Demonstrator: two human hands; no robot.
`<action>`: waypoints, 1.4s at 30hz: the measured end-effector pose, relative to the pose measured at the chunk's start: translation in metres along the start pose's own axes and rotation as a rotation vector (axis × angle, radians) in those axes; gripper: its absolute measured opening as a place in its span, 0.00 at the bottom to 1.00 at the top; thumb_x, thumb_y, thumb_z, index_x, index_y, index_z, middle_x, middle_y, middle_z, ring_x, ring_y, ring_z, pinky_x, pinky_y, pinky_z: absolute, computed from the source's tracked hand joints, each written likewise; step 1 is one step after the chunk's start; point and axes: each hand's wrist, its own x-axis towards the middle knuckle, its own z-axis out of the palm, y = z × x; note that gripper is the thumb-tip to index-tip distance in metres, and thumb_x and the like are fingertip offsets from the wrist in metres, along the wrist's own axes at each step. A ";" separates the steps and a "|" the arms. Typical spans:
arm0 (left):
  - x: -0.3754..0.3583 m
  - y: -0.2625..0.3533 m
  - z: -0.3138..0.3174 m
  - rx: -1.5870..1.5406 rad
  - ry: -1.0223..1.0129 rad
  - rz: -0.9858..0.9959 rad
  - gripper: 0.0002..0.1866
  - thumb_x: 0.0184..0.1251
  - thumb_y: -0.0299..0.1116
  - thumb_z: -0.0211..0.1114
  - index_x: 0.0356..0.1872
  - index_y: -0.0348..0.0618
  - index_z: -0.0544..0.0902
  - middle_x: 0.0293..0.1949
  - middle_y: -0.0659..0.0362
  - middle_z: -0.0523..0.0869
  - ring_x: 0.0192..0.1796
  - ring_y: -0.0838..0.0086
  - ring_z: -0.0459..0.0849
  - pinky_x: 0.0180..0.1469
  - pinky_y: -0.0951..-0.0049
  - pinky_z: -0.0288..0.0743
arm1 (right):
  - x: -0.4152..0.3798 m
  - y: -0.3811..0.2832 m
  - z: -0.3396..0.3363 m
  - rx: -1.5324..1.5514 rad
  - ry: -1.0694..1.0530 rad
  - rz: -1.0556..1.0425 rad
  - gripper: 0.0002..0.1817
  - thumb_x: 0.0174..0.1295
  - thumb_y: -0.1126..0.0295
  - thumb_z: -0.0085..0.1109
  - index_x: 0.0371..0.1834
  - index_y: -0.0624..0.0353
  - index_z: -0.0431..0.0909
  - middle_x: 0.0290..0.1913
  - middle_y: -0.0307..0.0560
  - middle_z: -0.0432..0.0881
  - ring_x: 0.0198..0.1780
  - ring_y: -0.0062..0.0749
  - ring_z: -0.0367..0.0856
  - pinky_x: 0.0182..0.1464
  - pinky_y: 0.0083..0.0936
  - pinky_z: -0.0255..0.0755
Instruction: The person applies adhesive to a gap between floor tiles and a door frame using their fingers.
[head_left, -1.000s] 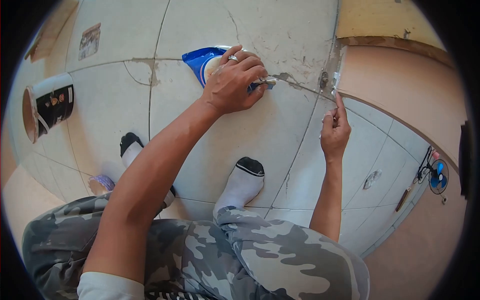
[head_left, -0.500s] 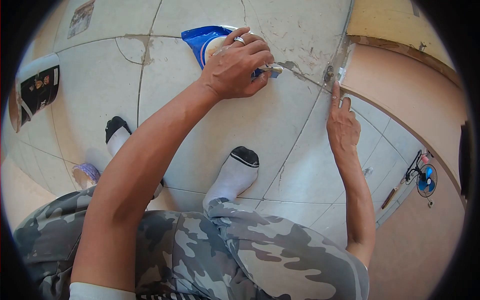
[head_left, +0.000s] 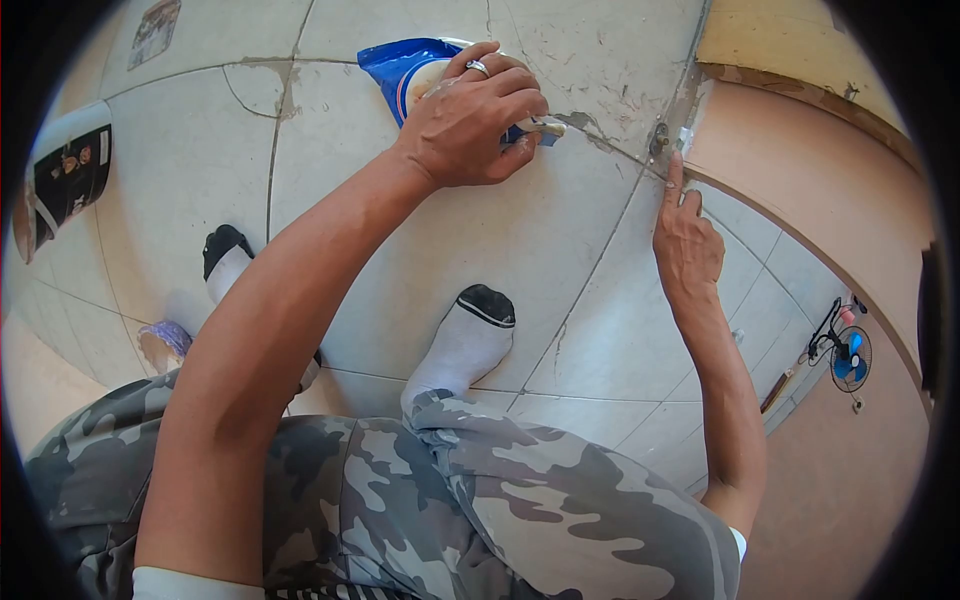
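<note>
My left hand point(head_left: 470, 125), with a ring on one finger, is closed around a blue plastic packet point(head_left: 395, 68) with a pale, rounded part. A thin light-coloured piece point(head_left: 545, 128) sticks out past the fingertips; its kind I cannot make out. Over at the wall's corner, my right hand point(head_left: 688, 245) has its index finger stretched out and the other fingers partly bent. That fingertip touches or nearly touches a small white patch point(head_left: 684, 138) at the edge of the pinkish wall point(head_left: 800, 160). Beside it on the floor is a small dark metal fitting point(head_left: 658, 140).
Cracked pale tiles point(head_left: 400, 250) cover the floor. A white bucket with a black label point(head_left: 75, 175) stands at the left, near a roll of purple tape point(head_left: 165, 345). A yellowish wooden panel point(head_left: 790, 45) is at top right; a blue fan point(head_left: 850, 358) stands lower right.
The view has shifted slightly. My right index fingertip has moved a little up along the wall's corner, while my left hand keeps its grip on the blue packet.
</note>
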 end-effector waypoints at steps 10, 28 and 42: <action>0.000 -0.001 0.001 0.018 -0.008 0.004 0.12 0.58 0.35 0.69 0.44 0.50 0.83 0.48 0.61 0.85 0.60 0.68 0.80 0.77 0.55 0.57 | 0.005 0.008 -0.018 0.018 0.013 -0.015 0.37 0.61 0.74 0.57 0.78 0.51 0.63 0.24 0.36 0.74 0.18 0.20 0.80 0.19 0.22 0.77; 0.000 -0.001 0.001 0.026 -0.009 -0.006 0.12 0.58 0.35 0.69 0.43 0.50 0.83 0.48 0.61 0.85 0.60 0.68 0.80 0.77 0.56 0.57 | 0.001 0.015 -0.036 -0.010 -0.025 -0.052 0.31 0.62 0.75 0.57 0.72 0.57 0.71 0.22 0.40 0.77 0.20 0.24 0.83 0.20 0.24 0.78; 0.000 -0.001 0.001 0.020 0.010 0.001 0.13 0.57 0.35 0.69 0.44 0.50 0.83 0.48 0.61 0.85 0.59 0.68 0.80 0.77 0.55 0.58 | 0.007 0.014 -0.050 0.113 -0.094 -0.028 0.31 0.62 0.77 0.55 0.72 0.60 0.70 0.24 0.47 0.82 0.23 0.33 0.85 0.23 0.30 0.80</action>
